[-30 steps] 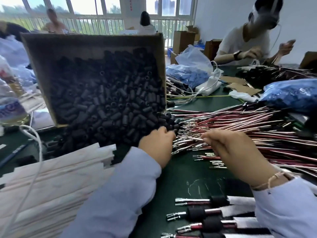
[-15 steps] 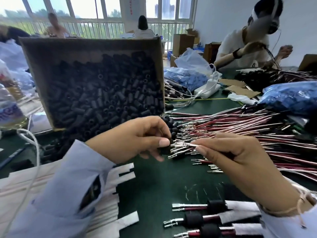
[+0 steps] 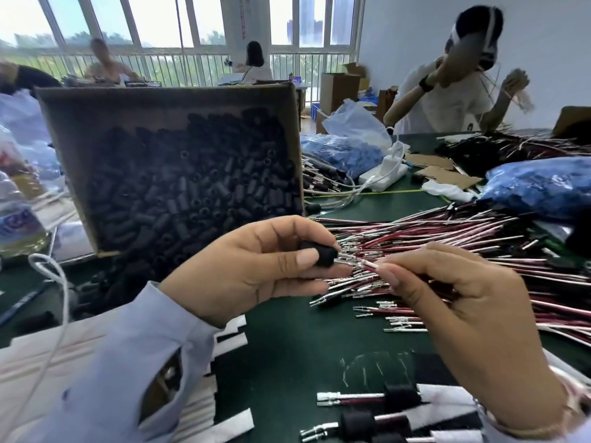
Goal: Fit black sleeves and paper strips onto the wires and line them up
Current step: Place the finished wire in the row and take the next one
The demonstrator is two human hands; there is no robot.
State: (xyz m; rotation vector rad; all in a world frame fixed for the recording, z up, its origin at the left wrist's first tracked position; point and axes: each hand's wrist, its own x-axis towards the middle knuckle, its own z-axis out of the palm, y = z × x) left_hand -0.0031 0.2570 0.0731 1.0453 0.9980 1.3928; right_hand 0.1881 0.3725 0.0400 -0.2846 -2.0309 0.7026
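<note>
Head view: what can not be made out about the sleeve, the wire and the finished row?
All in the head view:
1) black sleeve: the left hand covers most of it; whether the terminal is inside is unclear.
2) held wire: its length is hidden behind the right hand.
3) finished wires: cut off by the bottom edge.

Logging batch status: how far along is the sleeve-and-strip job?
Done: a few finished wires, sleeved and paper-stripped, lie lined up at the near edge. In hand: the left hand pinches a black sleeve while the right hand holds a wire, its terminal at the sleeve's mouth. Left: a big pile of bare wires, plus the box full of sleeves and a stack of paper strips. Mostly undone.
</note>
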